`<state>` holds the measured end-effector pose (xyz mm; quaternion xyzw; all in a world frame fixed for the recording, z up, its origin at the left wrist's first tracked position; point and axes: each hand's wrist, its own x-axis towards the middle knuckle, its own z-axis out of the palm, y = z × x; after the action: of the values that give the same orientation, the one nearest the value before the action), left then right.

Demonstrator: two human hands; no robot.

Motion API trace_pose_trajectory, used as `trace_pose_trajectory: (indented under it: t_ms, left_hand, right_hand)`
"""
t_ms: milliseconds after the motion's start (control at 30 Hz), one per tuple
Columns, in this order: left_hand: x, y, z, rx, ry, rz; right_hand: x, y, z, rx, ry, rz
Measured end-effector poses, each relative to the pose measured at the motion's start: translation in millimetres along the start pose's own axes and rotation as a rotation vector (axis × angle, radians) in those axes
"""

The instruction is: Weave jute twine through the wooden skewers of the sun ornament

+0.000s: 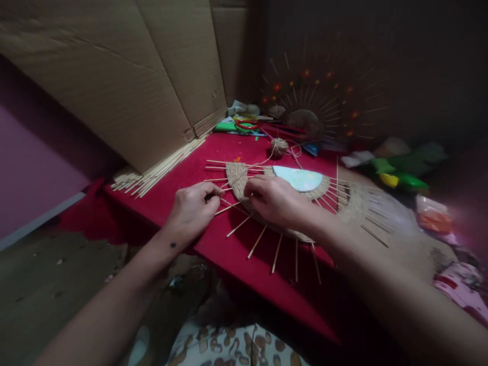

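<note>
A half-round woven twine piece (237, 179) lies on the red-covered table, with thin wooden sticks (277, 253) fanning out from it. Set against its inner arc is a pale blue half-disc (298, 178). My left hand (196, 207) is at the left side of the piece, thumb and finger pinched on twine among the stick ends. Over the woven band rests my right hand (277, 199), its fingers curled together; whatever they pinch is hidden. A strand leads back toward a small ball of twine (279, 147) behind the piece.
Large cardboard (114, 76) stands at the left, beside a bundle of loose sticks (160, 168). Red-handled scissors (247, 124) and other supplies lie at the back. A finished-looking fan of sticks with flowers (305, 101) leans behind. Plastic packets (434, 216) crowd the right.
</note>
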<state>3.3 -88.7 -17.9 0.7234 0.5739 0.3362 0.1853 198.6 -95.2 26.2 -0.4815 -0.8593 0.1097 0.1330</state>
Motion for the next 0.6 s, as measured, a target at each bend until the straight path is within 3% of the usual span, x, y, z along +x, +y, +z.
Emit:
trace_pose_trajectory:
  t_ms: [133,267,467,600]
  left_hand:
    - [0.0,-2.1,0.5,-0.011,-0.003,0.007]
    - [1.0,-2.9,0.1,-0.015,-0.002,0.012]
    - [-4.8,0.8,-2.2,0.024,0.021,0.057]
    - [-12.0,-0.6,-2.5,0.067,0.051,0.137]
  right_hand:
    - [15.5,-9.6,23.3,-0.13,-0.01,-0.06]
    - [12.9,-7.7,42.5,-0.196,0.073,-0.131]
    - [11.2,-6.0,40.7,-0.265,-0.005,-0.197]
    - [12.9,-9.9,43.0,-0.313,0.012,-0.17]
